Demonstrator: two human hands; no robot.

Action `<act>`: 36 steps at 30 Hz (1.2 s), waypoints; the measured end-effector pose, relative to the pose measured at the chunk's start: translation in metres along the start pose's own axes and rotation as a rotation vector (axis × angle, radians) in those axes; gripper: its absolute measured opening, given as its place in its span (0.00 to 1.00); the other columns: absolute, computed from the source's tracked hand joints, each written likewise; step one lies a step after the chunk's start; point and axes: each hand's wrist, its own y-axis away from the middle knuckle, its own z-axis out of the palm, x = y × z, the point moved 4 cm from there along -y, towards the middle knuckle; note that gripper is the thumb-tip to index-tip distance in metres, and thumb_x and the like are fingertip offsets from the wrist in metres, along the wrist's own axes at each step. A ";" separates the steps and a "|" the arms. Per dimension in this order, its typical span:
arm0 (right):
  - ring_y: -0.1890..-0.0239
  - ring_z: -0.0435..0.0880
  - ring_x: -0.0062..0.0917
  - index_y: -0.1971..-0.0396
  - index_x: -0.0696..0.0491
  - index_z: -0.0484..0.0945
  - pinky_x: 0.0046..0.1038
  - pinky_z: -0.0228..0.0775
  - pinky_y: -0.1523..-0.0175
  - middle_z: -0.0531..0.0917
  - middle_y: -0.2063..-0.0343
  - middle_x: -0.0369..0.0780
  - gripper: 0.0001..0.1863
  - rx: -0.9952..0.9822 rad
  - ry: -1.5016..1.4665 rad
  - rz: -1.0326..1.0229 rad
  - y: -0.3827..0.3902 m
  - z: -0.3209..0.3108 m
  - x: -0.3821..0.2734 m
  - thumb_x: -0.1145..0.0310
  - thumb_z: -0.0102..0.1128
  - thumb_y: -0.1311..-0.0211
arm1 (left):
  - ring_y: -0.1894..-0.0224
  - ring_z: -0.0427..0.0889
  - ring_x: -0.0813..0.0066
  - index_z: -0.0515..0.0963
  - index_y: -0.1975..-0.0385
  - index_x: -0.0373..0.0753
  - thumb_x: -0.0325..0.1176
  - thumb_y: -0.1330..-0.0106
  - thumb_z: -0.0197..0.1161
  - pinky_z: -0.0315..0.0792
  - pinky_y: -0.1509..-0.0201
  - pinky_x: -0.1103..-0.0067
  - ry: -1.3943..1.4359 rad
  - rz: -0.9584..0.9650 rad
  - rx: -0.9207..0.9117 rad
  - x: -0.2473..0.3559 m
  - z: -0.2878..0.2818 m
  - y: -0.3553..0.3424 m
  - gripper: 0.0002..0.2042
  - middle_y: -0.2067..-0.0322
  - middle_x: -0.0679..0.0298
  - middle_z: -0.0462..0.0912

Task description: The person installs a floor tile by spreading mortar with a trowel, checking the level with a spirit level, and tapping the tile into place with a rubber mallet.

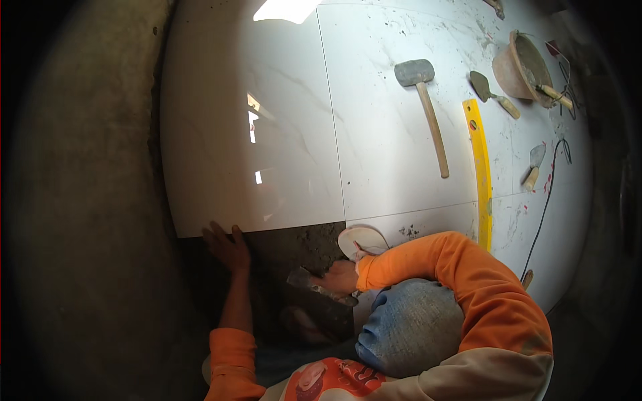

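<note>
My left hand [229, 248] lies with its fingers spread at the near edge of a large glossy white tile [281, 160], its fingertips touching that edge. In my right hand [340, 277] is a scraper [300, 277], its flat blade pointing left over dark, rough mortar [301, 244]. The fingers are closed around the handle, and the handle's end shows below the hand. Dark mortar fills the gap between the tile edge and my body; its lower part is in shadow. Beside my right wrist is my sandalled foot [363, 240], resting at the corner of the tiles.
On the tiles to the right lie a rubber mallet [433, 130], a yellow spirit level [480, 174], a pointed trowel [481, 85], and a smaller trowel [536, 158]. Beyond stands a mortar bucket [508, 67]. A black cable [540, 217] runs along the right. A bare wall [93, 200] rises at left.
</note>
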 end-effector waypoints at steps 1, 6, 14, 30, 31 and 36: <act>0.74 0.85 0.44 0.34 0.56 0.57 0.40 0.76 0.68 0.83 0.79 0.47 0.47 -0.066 -0.081 0.042 -0.003 0.001 -0.002 0.51 0.69 0.49 | 0.25 0.44 0.45 0.50 0.27 0.36 0.55 0.26 0.46 0.41 0.24 0.56 0.088 -0.125 0.071 -0.011 0.004 0.003 0.36 0.28 0.41 0.46; 0.73 0.85 0.45 0.33 0.55 0.53 0.41 0.76 0.66 0.83 0.78 0.47 0.44 -0.046 -0.241 0.088 0.004 0.000 -0.005 0.57 0.66 0.45 | 0.26 0.47 0.43 0.54 0.30 0.30 0.60 0.27 0.44 0.43 0.24 0.58 0.130 -0.400 0.108 -0.069 0.030 0.003 0.39 0.29 0.39 0.51; 0.65 0.85 0.46 0.34 0.53 0.52 0.41 0.76 0.60 0.83 0.71 0.48 0.38 0.056 -0.375 -0.063 0.001 0.004 -0.017 0.65 0.61 0.41 | 0.28 0.53 0.43 0.58 0.32 0.27 0.60 0.28 0.47 0.47 0.25 0.57 0.304 -0.533 0.074 -0.070 0.044 -0.016 0.39 0.31 0.39 0.55; 0.72 0.84 0.27 0.34 0.62 0.50 0.31 0.75 0.75 0.79 0.68 0.45 0.31 0.518 -1.048 1.036 0.138 -0.153 0.028 0.67 0.45 0.34 | 0.25 0.48 0.53 0.51 0.28 0.32 0.60 0.26 0.35 0.41 0.26 0.50 0.149 -0.655 0.238 -0.043 0.063 -0.016 0.38 0.28 0.46 0.51; 0.73 0.84 0.28 0.33 0.62 0.48 0.31 0.76 0.75 0.78 0.68 0.45 0.33 0.533 -1.061 1.020 0.137 -0.151 0.030 0.67 0.45 0.34 | 0.24 0.47 0.53 0.50 0.28 0.32 0.60 0.26 0.34 0.40 0.26 0.50 0.152 -0.649 0.242 -0.041 0.063 -0.016 0.38 0.27 0.46 0.50; 0.74 0.82 0.28 0.32 0.64 0.46 0.32 0.76 0.74 0.78 0.67 0.44 0.34 0.572 -1.104 1.013 0.120 -0.143 0.030 0.67 0.44 0.34 | 0.24 0.45 0.55 0.49 0.28 0.33 0.60 0.25 0.33 0.40 0.26 0.51 0.159 -0.646 0.218 -0.036 0.054 -0.011 0.38 0.27 0.47 0.48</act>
